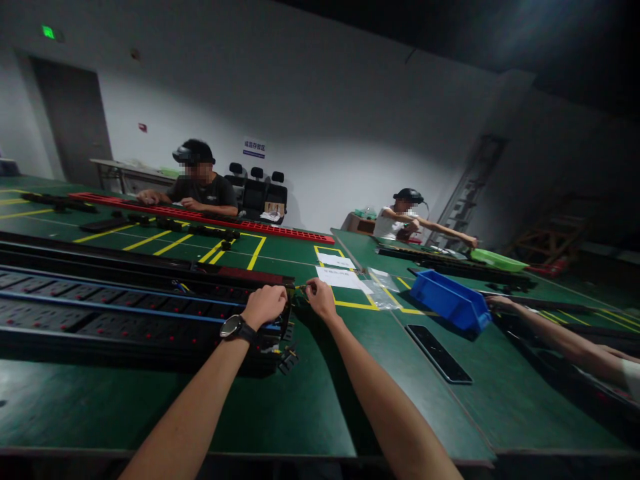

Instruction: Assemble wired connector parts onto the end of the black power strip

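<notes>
Long black power strips [165,319] with red dots and blue edges lie side by side on the green table [320,400], reaching in from the left. My left hand [267,305], with a watch on its wrist, rests closed on the right end of the strips; what its fingers hold is hidden. Just right of that end, my right hand [320,298] is pinched at thin yellow-green wires [301,289] coming out of the end. A small black connector piece [289,359] sticks out at the near corner of the strips.
A blue bin [450,300] and a phone [439,353] lie to the right, near another person's arm. Papers [343,278] and clear bags [384,293] sit beyond my hands. A red rack [280,231] crosses behind; two people sit at the far side.
</notes>
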{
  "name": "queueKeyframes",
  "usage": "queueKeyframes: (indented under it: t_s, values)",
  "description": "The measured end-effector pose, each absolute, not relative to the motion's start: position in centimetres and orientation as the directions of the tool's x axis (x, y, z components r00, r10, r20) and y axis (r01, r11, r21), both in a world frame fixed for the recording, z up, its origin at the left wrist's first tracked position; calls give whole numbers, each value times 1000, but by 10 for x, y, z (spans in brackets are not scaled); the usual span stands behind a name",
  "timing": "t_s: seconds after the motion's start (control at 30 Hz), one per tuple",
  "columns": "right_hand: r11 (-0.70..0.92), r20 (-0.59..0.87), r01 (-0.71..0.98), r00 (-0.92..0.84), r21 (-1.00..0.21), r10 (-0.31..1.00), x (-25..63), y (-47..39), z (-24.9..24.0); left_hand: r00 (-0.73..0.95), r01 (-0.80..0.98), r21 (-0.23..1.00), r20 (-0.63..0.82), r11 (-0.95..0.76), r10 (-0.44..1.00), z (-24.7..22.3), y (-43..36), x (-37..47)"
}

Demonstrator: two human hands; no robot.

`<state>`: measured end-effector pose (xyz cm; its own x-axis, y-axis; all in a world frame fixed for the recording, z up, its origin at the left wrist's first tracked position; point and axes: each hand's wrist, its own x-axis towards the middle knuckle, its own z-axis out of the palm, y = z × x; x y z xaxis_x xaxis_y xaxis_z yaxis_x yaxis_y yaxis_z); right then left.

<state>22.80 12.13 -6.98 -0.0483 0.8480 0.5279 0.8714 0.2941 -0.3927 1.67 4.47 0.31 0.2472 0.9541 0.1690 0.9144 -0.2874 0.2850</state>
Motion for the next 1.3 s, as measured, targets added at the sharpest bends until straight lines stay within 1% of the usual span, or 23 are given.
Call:
queueKeyframes:
  t_s: [0.07,0.13,0.2,0.27,0.33,0.4,0.5,0.6,0.7,1.07,1.17,1.23,1.3]
  values:
    - [253,549,894,-10,-370,836,240,117,-66,247,914,288,167,-287,954,3,45,16]
    - [244,536,923,-51,-296,843,251,113,-64,247,914,289,164,-286,955,4,45,16]
    - [247,460,946,-128,-210,879,259,109,-64,251,913,287,164,-290,954,5,45,15]
    - [217,369,961,-141,-172,918,261,106,-66,253,913,284,167,-292,953,6,44,15]
    - [162,333,972,-98,-169,938,260,105,-67,248,915,282,165,-287,955,7,44,15]
    - [125,339,977,-60,-175,939,258,105,-68,244,916,287,162,-282,956,7,44,16]
    - [100,354,981,-34,-169,935,257,106,-68,241,914,295,158,-279,957,7,44,16]
    - [72,316,986,-20,-153,948,259,108,-70,238,916,295,150,-273,960,7,45,17]
    - [65,280,987,-22,-144,960,260,110,-72,242,914,295,152,-278,958,6,45,17]
    - [44,317,988,6,-151,949,258,112,-74,241,915,294,149,-276,959,4,47,17]
    - [106,377,981,-37,-163,925,254,113,-73,240,915,293,154,-276,958,4,47,17]
    - [211,401,966,-136,-148,906,249,115,-72,240,916,290,155,-276,958,3,47,17]
    - [310,388,942,-240,-128,890,244,117,-72,244,917,284,152,-279,958,4,47,17]
